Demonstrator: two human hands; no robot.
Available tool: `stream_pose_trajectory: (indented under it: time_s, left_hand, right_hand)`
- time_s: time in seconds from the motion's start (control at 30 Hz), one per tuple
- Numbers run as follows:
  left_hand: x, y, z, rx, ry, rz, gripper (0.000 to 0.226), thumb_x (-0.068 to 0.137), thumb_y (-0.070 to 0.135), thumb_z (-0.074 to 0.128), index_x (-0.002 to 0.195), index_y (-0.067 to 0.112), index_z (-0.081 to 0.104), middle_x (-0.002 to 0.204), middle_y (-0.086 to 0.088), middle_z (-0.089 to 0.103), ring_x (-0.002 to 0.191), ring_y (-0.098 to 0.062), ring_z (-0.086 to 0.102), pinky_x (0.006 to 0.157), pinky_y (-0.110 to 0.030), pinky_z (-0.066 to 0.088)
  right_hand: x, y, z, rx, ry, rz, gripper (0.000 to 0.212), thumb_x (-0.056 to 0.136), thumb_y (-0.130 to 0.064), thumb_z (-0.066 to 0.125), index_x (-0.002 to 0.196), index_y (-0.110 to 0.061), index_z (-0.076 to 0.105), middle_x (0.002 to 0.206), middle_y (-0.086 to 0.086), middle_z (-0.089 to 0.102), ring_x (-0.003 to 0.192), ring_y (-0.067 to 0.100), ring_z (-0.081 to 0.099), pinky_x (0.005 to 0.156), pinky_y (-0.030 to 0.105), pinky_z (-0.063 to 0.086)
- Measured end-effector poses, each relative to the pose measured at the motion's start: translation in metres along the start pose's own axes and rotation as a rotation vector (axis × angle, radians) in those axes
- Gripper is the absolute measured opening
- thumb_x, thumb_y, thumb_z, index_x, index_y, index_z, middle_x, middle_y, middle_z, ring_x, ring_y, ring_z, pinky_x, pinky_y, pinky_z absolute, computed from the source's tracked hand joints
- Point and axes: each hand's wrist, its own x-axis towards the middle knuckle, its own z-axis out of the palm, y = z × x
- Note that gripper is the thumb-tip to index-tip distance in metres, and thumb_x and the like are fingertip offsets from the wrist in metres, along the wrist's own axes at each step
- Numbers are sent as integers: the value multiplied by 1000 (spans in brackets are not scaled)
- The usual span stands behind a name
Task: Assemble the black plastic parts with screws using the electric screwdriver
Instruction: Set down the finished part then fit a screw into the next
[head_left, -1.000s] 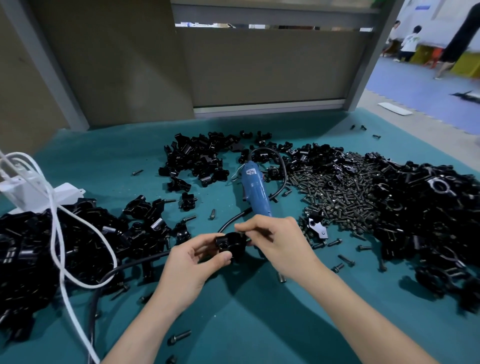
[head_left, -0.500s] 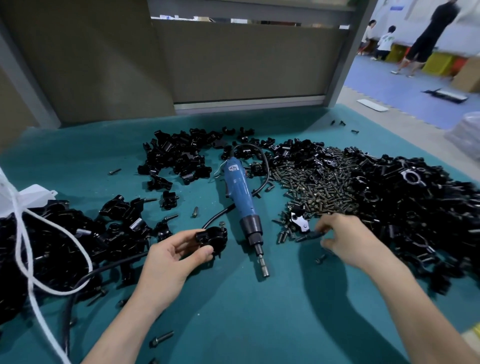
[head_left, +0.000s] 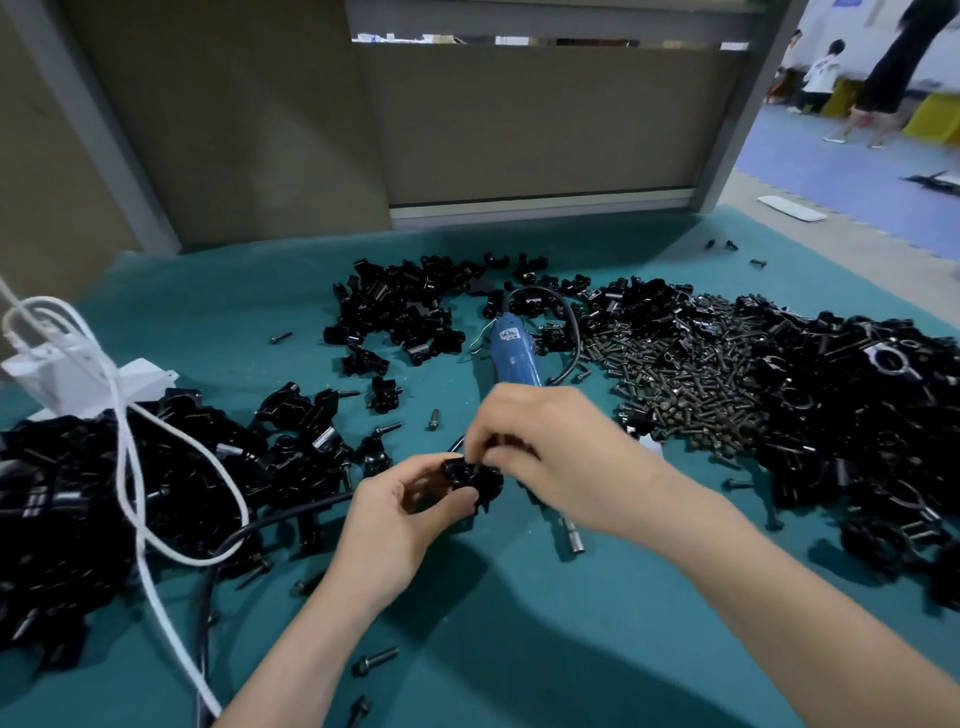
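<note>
Back from the heap of screws (head_left: 691, 384), the right hand (head_left: 550, 447) now sits over the black part (head_left: 470, 475), where half a second ago it was out at the heap's near edge. Its fingers are curled and bunched, the tips down on the top of the part. Motion blur hides whether they pinch a screw, so I cannot tell what this hand grips, if anything.

The left hand (head_left: 400, 514) holds the same black part as before, thumb on the near side and fingers wrapped round the far side. The part sits at its fingertips, between the two hands and raised off the green worktop (head_left: 519, 623).

Just beyond the right hand lies the electric screwdriver (head_left: 514, 358). Its blue body points away, its middle is hidden under that hand, and its metal bit (head_left: 574, 540) shows on the worktop beneath the right wrist.

Right of the right hand the screws are spread out, and a big pile of black parts (head_left: 857, 405) lies past them. A second pile (head_left: 67, 509) lies left of the left hand, with a white cord (head_left: 124, 457) looped over it. A third, smaller pile (head_left: 400, 306) lies beyond both hands. One loose screw (head_left: 375, 661) rests on the worktop beside the left forearm.
</note>
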Motion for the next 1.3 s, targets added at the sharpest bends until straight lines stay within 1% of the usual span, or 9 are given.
stream_pose_trajectory:
  time_s: [0.13,0.27,0.4,0.6,0.73,0.87,1.0,1.2,1.3]
  left_hand:
    - [0,0,-2,99,-15,30,34,77,0,76,73,34,73,69,8,71,64,-2,62,63,-12,46]
    - [0,3,-1,102,-37,30,39,78,-1,74,72,38,72,66,14,68,62,3,59,63,-8,43]
    - [0,1,-2,53,-18,-29,32,76,3,77,85,35,75,85,1,75,80,-12,68,80,-27,54]
    - [0,2,-3,68,-45,14,32,80,-2,72,83,31,74,82,2,75,77,-7,68,73,-17,52]
    - [0,-2,-3,57,-30,-8,30,77,6,76,90,32,74,89,1,75,85,-14,70,84,-28,54]
    - [0,-4,-3,89,-27,11,24,68,26,79,90,36,74,85,7,74,79,-5,68,75,-17,50]
    - [0,-5,-4,72,-22,15,31,75,5,78,90,32,74,87,1,75,80,-9,68,78,-21,52]
    - [-2,-3,-3,-37,13,-18,29,75,-7,73,86,20,76,86,-9,75,80,-16,69,80,-29,57]
    - [-3,3,-1,-202,54,-27,24,69,0,74,82,20,78,85,-7,76,79,-15,71,69,-25,58]
  right_hand:
    - [15,-3,14,-51,-147,12,16,95,-3,50,104,-8,62,103,2,59,98,20,54,88,37,42]
    - [14,0,18,-105,-172,10,14,95,-4,49,106,-7,57,101,2,59,97,20,51,87,37,40]
    - [15,2,15,-75,-108,37,10,96,-7,52,104,-10,56,95,-2,59,92,17,51,85,36,42]
    - [18,3,25,-132,-159,5,15,95,-13,55,108,-10,61,104,3,63,99,19,53,89,35,40]
    - [19,9,23,7,-75,54,13,90,-12,64,99,-10,72,101,0,65,89,13,57,89,27,44]
    - [19,17,21,43,-77,119,9,88,-17,68,94,-17,75,81,-16,53,71,-1,48,71,11,36]
    - [22,19,23,93,-76,124,8,86,-17,71,92,-16,76,72,-18,50,69,-10,47,67,4,33]
    - [17,30,24,147,-96,101,29,85,-25,72,113,-31,67,117,-12,53,111,1,44,91,10,33]
    - [8,38,21,347,-62,228,43,80,-23,77,117,-39,60,114,-13,58,102,0,59,91,15,48]
